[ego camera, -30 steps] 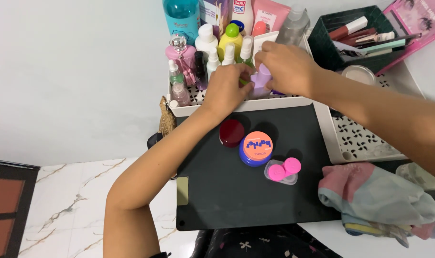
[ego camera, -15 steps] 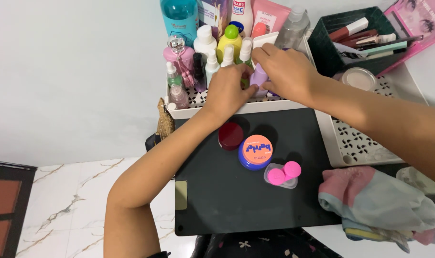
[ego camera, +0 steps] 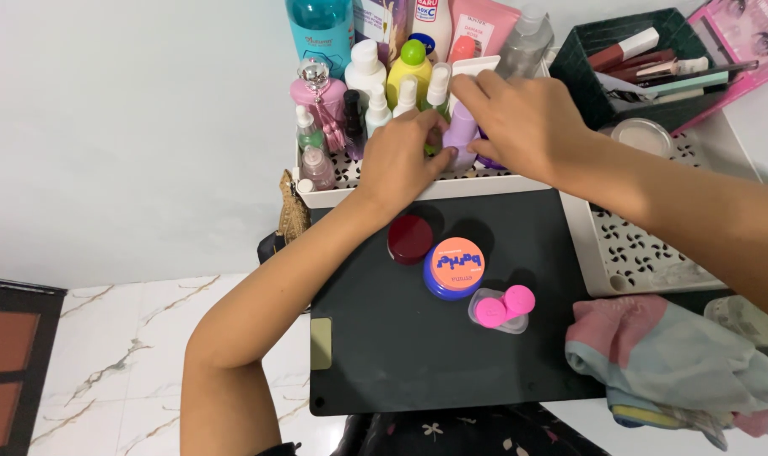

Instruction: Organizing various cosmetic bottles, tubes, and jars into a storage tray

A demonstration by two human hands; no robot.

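Together, left hand (ego camera: 398, 160) and right hand (ego camera: 519, 118) clamped on smooth lilac plastic bottle (ego camera: 461, 133), upright in perforated white tray (ego camera: 418, 189), near round glossy jars.

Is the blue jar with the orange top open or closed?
Closed. The blue jar sits on the black board with its orange lid flat on top.

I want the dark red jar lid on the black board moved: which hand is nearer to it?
Left. The left hand is in the white tray just above the dark red lid; the right hand is farther up and to the right.
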